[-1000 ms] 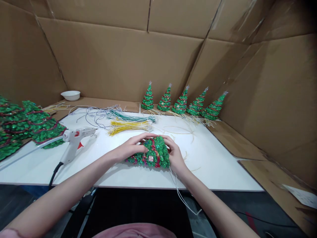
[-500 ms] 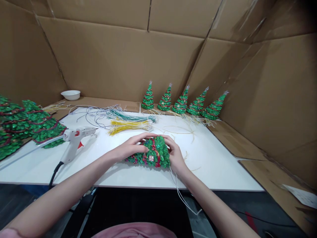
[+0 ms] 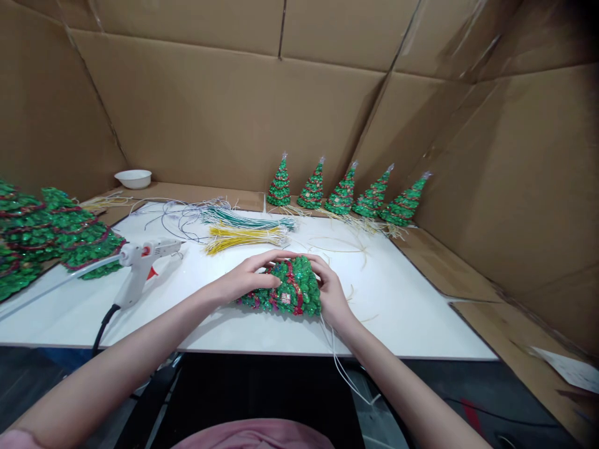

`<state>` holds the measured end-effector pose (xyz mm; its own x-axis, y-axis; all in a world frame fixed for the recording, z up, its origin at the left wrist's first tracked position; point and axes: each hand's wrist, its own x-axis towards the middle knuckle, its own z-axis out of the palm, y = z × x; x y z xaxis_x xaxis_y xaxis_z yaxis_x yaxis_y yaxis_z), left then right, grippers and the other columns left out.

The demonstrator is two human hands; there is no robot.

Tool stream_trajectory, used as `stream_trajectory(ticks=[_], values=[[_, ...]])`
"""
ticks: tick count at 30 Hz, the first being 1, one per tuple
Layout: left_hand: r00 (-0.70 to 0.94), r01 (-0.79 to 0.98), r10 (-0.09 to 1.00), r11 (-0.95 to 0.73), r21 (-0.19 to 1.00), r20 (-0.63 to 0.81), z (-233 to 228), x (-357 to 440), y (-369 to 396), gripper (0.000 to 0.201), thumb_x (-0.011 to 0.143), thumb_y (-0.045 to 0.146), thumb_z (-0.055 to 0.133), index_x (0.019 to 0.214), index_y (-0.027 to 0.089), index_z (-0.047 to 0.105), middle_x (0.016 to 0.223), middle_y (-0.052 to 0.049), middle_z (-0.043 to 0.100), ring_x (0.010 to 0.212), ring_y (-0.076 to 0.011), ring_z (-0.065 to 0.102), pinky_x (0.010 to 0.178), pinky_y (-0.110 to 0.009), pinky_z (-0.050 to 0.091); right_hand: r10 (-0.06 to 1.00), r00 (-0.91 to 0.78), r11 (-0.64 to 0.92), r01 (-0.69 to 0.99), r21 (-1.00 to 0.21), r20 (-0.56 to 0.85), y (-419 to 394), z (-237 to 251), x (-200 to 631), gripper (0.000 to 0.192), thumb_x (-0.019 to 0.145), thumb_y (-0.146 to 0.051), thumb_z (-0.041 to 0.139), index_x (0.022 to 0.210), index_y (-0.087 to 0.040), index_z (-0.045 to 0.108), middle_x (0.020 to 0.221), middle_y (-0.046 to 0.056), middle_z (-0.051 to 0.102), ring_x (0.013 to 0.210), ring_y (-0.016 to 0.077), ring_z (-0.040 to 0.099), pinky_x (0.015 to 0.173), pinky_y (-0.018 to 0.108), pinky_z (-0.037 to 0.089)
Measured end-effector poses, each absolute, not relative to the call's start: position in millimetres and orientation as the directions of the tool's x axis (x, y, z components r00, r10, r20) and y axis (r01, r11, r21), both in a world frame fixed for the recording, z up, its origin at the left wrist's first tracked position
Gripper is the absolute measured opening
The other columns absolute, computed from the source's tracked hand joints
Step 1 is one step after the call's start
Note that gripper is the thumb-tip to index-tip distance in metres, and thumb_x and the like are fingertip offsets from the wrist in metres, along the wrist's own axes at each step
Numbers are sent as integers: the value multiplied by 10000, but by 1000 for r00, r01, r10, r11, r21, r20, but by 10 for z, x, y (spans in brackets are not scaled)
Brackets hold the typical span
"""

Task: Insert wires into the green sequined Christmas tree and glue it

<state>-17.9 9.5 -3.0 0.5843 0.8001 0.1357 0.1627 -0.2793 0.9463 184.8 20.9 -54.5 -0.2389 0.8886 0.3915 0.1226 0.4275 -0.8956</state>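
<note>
A small green tinsel Christmas tree [image 3: 299, 287] with red garland lies on its side on the white table [image 3: 402, 312], its base toward the right. My left hand [image 3: 253, 277] wraps over its top side, thumb pressed on the near face. At the base end my right hand [image 3: 330, 293] grips the tree, its fingertips partly hidden behind and inside the base. White wires [image 3: 341, 368] hang from the base below my right hand, over the table's front edge.
A white hot glue gun [image 3: 135, 268] stands at left, near larger tinsel trees [image 3: 84, 237]. Bundles of yellow wires [image 3: 246, 238] and green wires [image 3: 243, 218] lie beyond my hands. Several small trees [image 3: 344, 193] line the back, and a white bowl [image 3: 134, 179] sits at the back left.
</note>
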Motion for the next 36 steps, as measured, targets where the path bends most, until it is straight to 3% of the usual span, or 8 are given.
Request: stream_trajectory(ticks=[28, 36], values=[[592, 177, 797, -272, 946, 118, -25, -178, 91, 513, 826, 215, 579, 1325, 310, 505, 1415, 2, 468, 1303, -249, 392, 1072, -373, 319, 900, -230, 399, 99, -912, 369, 206, -555, 1849, 63, 775, -198, 586, 725, -211, 621, 1134, 85, 569, 1064, 240, 570, 826, 343, 499], [578, 184, 810, -250, 950, 101, 0, -170, 75, 507, 807, 218, 584, 1303, 306, 527, 1348, -2, 521, 1297, -267, 394, 1073, -397, 321, 891, -234, 419, 92, -903, 389, 222, -574, 1858, 46, 777, -225, 595, 743, -214, 624, 1124, 86, 570, 1065, 241, 569, 830, 341, 492]])
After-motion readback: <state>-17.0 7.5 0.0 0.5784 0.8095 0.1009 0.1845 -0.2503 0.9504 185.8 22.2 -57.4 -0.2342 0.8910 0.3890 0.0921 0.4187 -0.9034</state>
